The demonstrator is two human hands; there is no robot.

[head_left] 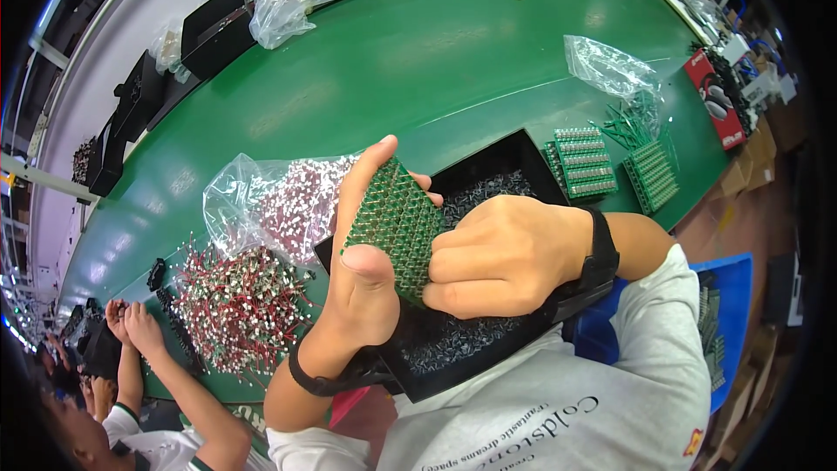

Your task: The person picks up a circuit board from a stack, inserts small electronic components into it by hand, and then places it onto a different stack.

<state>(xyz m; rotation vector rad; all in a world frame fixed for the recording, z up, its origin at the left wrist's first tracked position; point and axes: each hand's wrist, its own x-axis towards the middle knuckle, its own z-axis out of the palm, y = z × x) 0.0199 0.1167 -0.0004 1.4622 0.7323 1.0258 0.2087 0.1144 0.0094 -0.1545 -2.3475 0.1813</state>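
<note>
My left hand (pixel 362 296) grips a green circuit board panel (pixel 397 222), tilted up, with its thumb on the near left edge and its fingers round the far side. Rows of small parts cover the panel. Against the panel's right edge my right hand (pixel 497 257) is closed, its fingers curled in; whatever lies between the fingertips is hidden. Under both hands a black tray (pixel 536 157) holds many small dark pieces (pixel 462 338), which I cannot make out singly.
Left of the tray lie a heap of red-and-white wires (pixel 235 305) and a clear bag of small white parts (pixel 301 201). Stacked green boards (pixel 582 163) stand at the right, near a plastic bag (pixel 610 68). A blue bin (pixel 737 314) is at my right. A co-worker's hands (pixel 131 323) are at far left.
</note>
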